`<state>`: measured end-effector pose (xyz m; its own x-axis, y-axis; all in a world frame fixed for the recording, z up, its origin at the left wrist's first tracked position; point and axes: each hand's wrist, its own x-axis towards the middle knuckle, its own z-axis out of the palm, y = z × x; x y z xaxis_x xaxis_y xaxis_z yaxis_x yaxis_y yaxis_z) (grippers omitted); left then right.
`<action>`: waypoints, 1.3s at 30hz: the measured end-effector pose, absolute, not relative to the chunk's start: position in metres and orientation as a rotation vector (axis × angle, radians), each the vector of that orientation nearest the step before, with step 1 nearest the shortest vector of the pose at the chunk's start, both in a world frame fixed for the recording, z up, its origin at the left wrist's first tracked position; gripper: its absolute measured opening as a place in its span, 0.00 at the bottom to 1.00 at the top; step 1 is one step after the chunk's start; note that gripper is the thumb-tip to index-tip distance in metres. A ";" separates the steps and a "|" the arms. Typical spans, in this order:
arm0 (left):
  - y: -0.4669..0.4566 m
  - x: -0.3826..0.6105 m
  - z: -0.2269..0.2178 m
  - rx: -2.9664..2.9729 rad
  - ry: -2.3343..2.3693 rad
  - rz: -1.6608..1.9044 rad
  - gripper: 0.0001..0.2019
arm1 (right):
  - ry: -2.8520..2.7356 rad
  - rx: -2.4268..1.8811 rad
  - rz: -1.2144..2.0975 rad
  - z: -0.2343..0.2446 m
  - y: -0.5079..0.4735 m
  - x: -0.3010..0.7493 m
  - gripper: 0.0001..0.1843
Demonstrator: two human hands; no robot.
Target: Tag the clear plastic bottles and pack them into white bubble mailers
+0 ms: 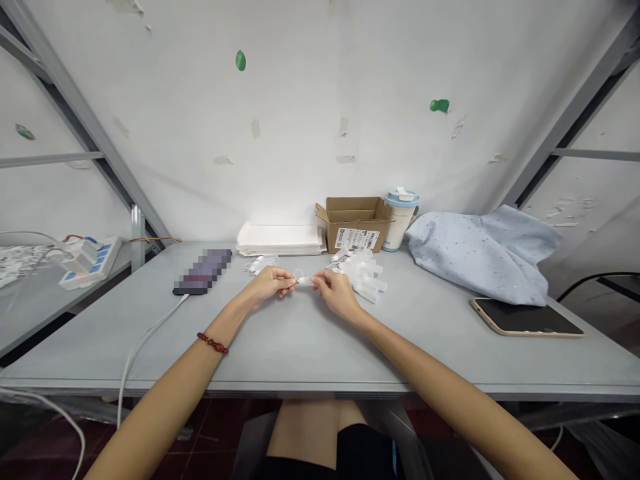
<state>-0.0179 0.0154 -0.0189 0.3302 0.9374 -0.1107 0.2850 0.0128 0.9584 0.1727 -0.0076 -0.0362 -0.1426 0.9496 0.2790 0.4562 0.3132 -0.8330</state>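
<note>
Both hands meet over the middle of the grey table [240,350]. Between them is a small whitish translucent piece [304,281] with a thin loop of cord at its top. My left hand [273,285] pinches its left end, and my right hand [337,292] pinches the right end. The fingertips partly cover the piece, so its exact kind is unclear. Just behind my right hand lies a heap of similar frosted white pieces [367,277] with thin cords. A smaller cluster of whitish pieces [263,265] sits behind my left hand.
Against the wall stand a stack of white flat packets [280,240], an open cardboard box [357,227] and a lidded cup [399,223]. At right, a light blue cloth [480,250] touches a phone [525,317]. Another phone [203,272] lies left, its white cable [145,340] crossing the table.
</note>
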 end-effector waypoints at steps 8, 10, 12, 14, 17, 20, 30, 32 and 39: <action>0.016 -0.024 -0.009 1.460 1.093 0.804 0.14 | -1.748 -1.222 0.788 -0.030 -0.005 0.172 0.12; 0.017 -0.026 -0.008 1.445 1.111 0.829 0.15 | -1.730 -1.208 0.794 -0.029 -0.004 0.172 0.12; 0.018 -0.028 -0.008 1.427 1.148 0.852 0.16 | -1.720 -1.200 0.794 -0.029 -0.003 0.173 0.12; 0.020 -0.029 -0.010 1.426 1.179 0.849 0.17 | -1.710 -1.206 0.795 -0.030 -0.002 0.174 0.13; 0.021 -0.029 -0.012 1.459 1.188 0.816 0.17 | -1.696 -1.216 0.801 -0.031 -0.001 0.175 0.13; 0.022 -0.028 -0.014 1.492 1.173 0.789 0.16 | -1.716 -1.210 0.801 -0.031 -0.002 0.174 0.12; 0.019 -0.036 -0.009 1.695 1.129 0.574 0.15 | -1.907 -1.197 0.746 -0.029 -0.004 0.174 0.10; 0.019 -0.039 -0.008 1.721 1.115 0.483 0.14 | -1.975 -1.183 0.750 -0.030 -0.005 0.174 0.10; 0.019 -0.051 0.001 1.735 1.162 0.415 0.13 | -2.203 -1.259 0.440 -0.030 -0.005 0.176 0.14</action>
<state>-0.0506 0.0189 0.0010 0.4863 0.8456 -0.2202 0.5151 -0.0739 0.8539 0.1761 -0.0047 -0.0304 -0.4029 0.8628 0.3053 0.6795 0.5055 -0.5318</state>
